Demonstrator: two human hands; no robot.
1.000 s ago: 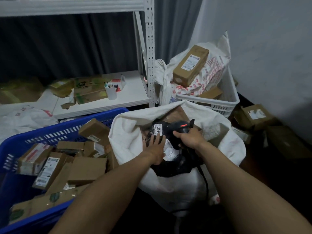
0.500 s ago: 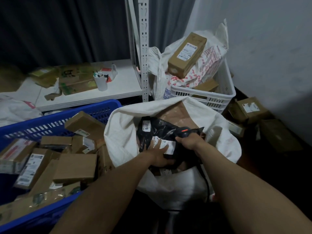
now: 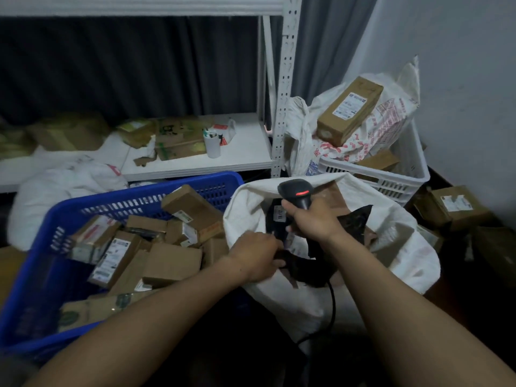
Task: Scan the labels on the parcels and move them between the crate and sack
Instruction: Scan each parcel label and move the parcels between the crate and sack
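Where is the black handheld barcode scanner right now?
Head view, right of centre: the right hand grips the scanner over the white cloth sack, beside the blue plastic crate.

One white sack (image 3: 405, 247) has two crates by it: one blue crate (image 3: 42, 275) to its left and one white crate (image 3: 396, 180) behind it. Roughly a dozen cardboard parcels (image 3: 171, 263) lie left of the sack. At the sack's mouth are one black parcel (image 3: 354, 219), one scanner (image 3: 296, 189) and two hands, the left hand (image 3: 255, 256) and the right hand (image 3: 315, 219). One long box (image 3: 349, 110) sits behind the sack.
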